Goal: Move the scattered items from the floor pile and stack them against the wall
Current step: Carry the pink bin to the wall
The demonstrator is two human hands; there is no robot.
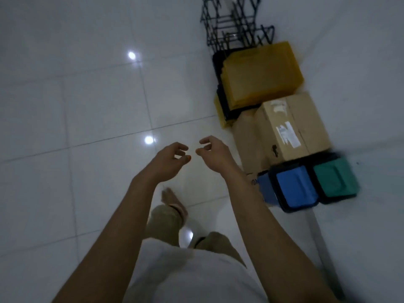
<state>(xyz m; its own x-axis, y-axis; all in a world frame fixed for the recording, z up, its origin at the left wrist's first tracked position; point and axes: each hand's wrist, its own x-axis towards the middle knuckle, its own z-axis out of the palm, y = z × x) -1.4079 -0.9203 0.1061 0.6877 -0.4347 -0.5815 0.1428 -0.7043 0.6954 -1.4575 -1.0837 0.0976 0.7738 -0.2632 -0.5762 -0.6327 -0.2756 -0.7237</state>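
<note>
Both hands were empty, nothing gripped! The left hand (pixel 169 159) hung over the floor (pixel 87 106) with fingers loosely curled, and the right hand (pixel 213 153) matched it, fingertips almost meeting between them. Both bare forearms reached forward from the near edge, held out at about the same height. On the right, lined up along the wall (pixel 360 62): a black wire rack (pixel 234 22) farthest off, then yellow bins (pixel 260 75), a cardboard box (pixel 290 127), and nearest, a blue bin (pixel 294 186) just beside a green bin (pixel 334 179). Glossy white tiles threw back ceiling lights.
</note>
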